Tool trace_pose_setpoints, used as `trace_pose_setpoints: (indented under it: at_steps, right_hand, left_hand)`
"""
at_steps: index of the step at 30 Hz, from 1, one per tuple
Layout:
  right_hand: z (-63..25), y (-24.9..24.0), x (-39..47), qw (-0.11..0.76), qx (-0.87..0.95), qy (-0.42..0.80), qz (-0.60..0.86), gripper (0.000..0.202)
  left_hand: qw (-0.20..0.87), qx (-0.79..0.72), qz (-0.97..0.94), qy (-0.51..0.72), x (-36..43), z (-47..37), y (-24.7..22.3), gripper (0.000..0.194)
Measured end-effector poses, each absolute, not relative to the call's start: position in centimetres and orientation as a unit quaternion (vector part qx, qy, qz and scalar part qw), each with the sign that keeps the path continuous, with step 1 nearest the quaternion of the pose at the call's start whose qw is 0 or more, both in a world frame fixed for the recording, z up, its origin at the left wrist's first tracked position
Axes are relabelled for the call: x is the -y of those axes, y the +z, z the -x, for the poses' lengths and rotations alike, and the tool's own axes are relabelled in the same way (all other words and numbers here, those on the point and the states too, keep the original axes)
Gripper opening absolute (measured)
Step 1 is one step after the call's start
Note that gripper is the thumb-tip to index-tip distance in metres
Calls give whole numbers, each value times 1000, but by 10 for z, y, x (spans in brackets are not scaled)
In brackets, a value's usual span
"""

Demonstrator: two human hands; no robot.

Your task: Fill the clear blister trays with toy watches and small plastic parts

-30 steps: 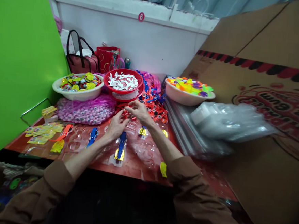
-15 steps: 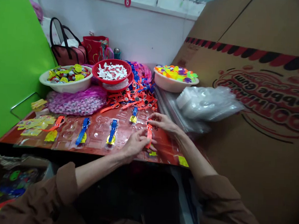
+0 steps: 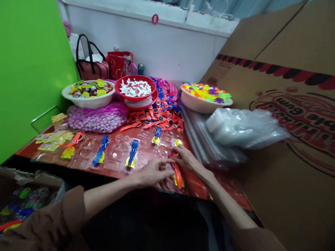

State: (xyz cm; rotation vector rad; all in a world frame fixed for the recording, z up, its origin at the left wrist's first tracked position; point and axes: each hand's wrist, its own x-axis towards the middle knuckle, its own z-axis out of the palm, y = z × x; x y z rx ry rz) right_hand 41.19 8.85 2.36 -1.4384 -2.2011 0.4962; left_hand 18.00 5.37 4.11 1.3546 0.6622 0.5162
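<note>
My right hand [image 3: 185,158] is closed, its fingertips at the upper end of an orange toy watch [image 3: 178,176] near the table's front edge. The watch's strap slants down over a yellow piece, partly hidden under it. My left hand [image 3: 156,173] is at the watch's left side, fingers apart, with the index fingertip reaching its top; the lower fingers are blurred. To the left, blue toy watches [image 3: 133,153] [image 3: 101,150] lie with yellow round pieces in clear plastic blister trays [image 3: 115,152]. Another orange strap [image 3: 77,138] lies farther left.
Behind are a pile of orange straps [image 3: 168,118], red bowls [image 3: 135,96], a white basin of yellow-wrapped pieces [image 3: 85,102] and one of colourful pieces [image 3: 205,105]. A purple net bag [image 3: 99,120] is at left, plastic bags [image 3: 242,127] at right. A large carton [image 3: 295,180] borders the right.
The view has shifted, so the table appears lower and farther right. My left hand has moved from the orange watch's lower strap up to its top end. The watch now slants over the yellow piece.
</note>
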Motion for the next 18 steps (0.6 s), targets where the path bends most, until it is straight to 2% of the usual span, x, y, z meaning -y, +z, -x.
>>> trace_pose_setpoints:
  at_steps: [1, 3, 4, 8, 13, 18]
  right_hand:
    - [-411, 27, -92, 233, 802, 181, 519, 14]
    - [-407, 34, -100, 245, 804, 181, 510, 17]
    - [-404, 38, -104, 252, 805, 182, 505, 18]
    - [-390, 44, -120, 266, 806, 195, 491, 20]
    - [-365, 49, -141, 293, 786, 230, 493, 20]
    - [-318, 54, -170, 403, 659, 386, 504, 18]
  left_hand:
    - [611, -324, -677, 252, -75, -170, 46, 46]
    - [324, -467, -779, 264, -125, -145, 53, 33]
    - [266, -507, -777, 261, -149, -132, 54, 32]
    - [175, -589, -761, 207, -223, -96, 39, 28]
    - [134, -626, -752, 155, -254, -91, 10, 19]
    - [120, -635, -743, 176, -261, -85, 22, 18]
